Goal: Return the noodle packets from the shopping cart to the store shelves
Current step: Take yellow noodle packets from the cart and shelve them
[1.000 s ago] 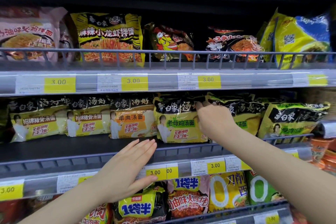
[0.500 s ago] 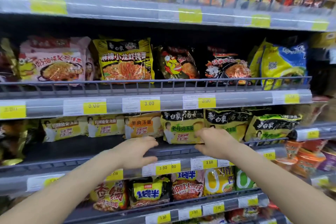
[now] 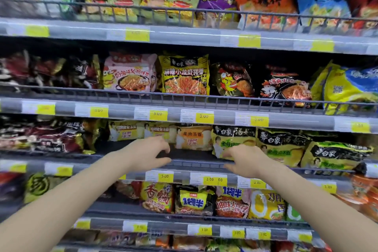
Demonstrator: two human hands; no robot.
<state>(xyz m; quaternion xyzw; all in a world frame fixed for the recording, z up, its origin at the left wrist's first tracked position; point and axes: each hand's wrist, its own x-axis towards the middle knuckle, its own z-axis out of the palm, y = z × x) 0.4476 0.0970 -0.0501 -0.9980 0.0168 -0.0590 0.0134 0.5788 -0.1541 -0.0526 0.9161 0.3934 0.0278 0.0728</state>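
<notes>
two hands at the third shelf (image 3: 196, 164). left hand (image 3: 150, 154) loosely curled, holding nothing. right hand (image 3: 244, 160) fingers bent, touching the green-yellow noodle packet (image 3: 233, 141), grip unclear. packet stands upright on the shelf, at 12 o'clock from the right hand.

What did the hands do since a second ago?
The right hand came back off the green packet toward the shelf edge, fingertips barely on it. The left hand rose from below the shelf to its edge, fingers curling. Neither holds anything. The packets stayed in their rows.
</notes>
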